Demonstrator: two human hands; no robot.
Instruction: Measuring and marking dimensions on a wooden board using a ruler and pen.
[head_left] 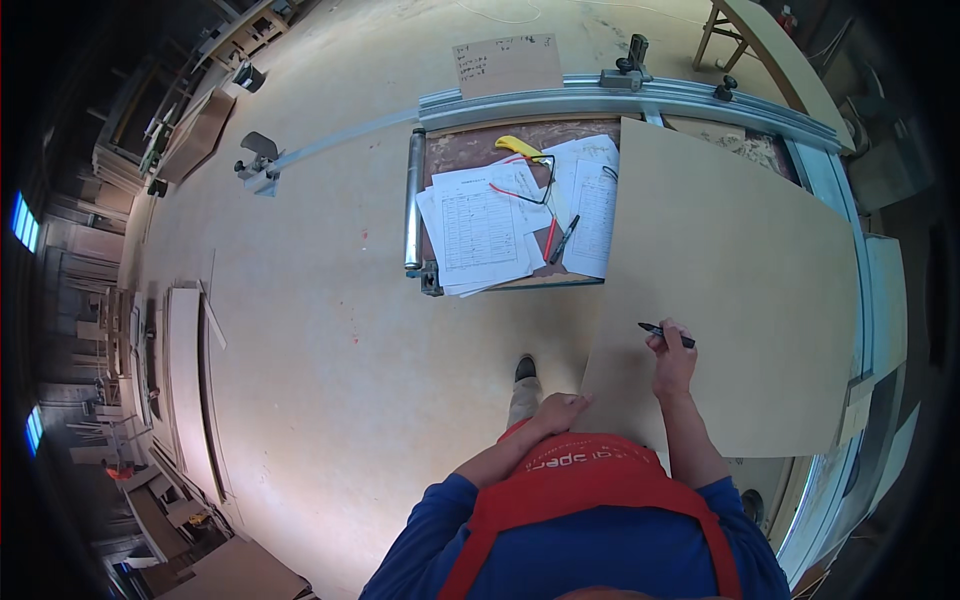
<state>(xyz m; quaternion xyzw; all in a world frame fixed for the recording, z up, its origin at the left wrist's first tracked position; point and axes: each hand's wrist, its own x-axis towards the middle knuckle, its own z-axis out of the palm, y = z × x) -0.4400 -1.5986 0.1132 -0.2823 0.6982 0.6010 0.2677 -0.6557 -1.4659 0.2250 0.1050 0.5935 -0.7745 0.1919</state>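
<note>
A black marker (651, 328) is pinched in my right hand (673, 362), its tip pointing left above a large plain tan board (740, 270). At the board's near left edge, my left hand (562, 412) is closed with curled fingers; it is close against that edge, and whatever the fingers hold is hidden. Printed sheets (480, 225) lie on the saw's side table beside the board. On these papers rest a pair of glasses (548, 190), a red pencil (550, 240), a dark pen (566, 238) and a yellow-handled tool (518, 147).
A metal fence rail (700, 103) with black-knobbed stops (627, 72) crosses the far side, a handwritten card (508, 65) leaning there. An extension arm ends in a metal stop (260, 165) at left. Long panels (187, 390) lie farther left, and a metal rail (845, 210) runs along the right.
</note>
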